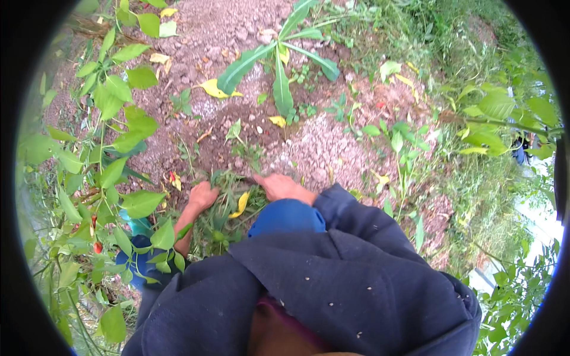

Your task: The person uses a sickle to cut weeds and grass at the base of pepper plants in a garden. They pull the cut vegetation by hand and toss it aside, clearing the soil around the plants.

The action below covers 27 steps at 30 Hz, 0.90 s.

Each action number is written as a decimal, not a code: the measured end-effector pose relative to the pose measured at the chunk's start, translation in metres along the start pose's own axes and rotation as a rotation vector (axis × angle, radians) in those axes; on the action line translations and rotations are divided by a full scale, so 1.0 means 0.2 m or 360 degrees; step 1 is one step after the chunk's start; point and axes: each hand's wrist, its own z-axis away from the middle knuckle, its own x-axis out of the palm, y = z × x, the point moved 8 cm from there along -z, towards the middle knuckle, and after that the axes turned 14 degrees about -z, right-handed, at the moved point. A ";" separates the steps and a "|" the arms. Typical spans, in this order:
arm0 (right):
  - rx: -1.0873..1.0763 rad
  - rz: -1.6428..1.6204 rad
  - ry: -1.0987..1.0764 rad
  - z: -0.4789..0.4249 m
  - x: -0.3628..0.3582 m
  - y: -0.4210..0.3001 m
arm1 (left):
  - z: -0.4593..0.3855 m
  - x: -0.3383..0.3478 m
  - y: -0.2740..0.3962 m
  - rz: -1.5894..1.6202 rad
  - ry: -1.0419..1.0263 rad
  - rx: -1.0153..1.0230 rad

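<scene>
A loose heap of green weeds point(229, 196) lies on the soil between my two hands, with a yellow leaf point(241, 204) on it. My left hand point(204, 195) is curled at the heap's left edge, and its fingertips are hidden. At the heap's right edge is my right hand point(281, 187), low against the soil, its index finger pointing left. Whether either hand grips any stems cannot be made out. A rounded blue thing point(287, 217), perhaps a shoe, sits just below my right wrist.
Leafy pepper plants point(107, 98) with red pods crowd the left, some leaves overlapping my left forearm. Ahead, a broad-leaved weed point(279, 44) stands in crumbly soil point(329, 147). A small leafy plant point(401, 147) grows to the right, before grass point(472, 200). A branch point(503, 120) reaches in at right.
</scene>
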 end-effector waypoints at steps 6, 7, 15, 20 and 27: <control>0.0285 -0.0045 -0.0533 0.55 -0.47 0.05 | 0.20 -0.57 -0.02 0.0073 0.0196 0.0320; 0.0378 -0.0112 -0.0421 0.61 -0.55 0.18 | 0.09 -0.56 -0.13 0.0138 0.0357 0.0382; 0.0360 -0.1846 0.1811 0.71 -1.43 0.87 | -0.17 -0.98 0.04 -0.0553 0.0570 -0.0350; 0.0448 -0.1884 0.1869 0.77 -1.39 1.35 | -0.28 -1.41 0.76 -0.0387 0.1179 0.0309; 0.0562 -0.1761 0.1968 0.71 -1.20 1.38 | -0.08 -1.82 1.09 -0.1010 0.1306 0.0436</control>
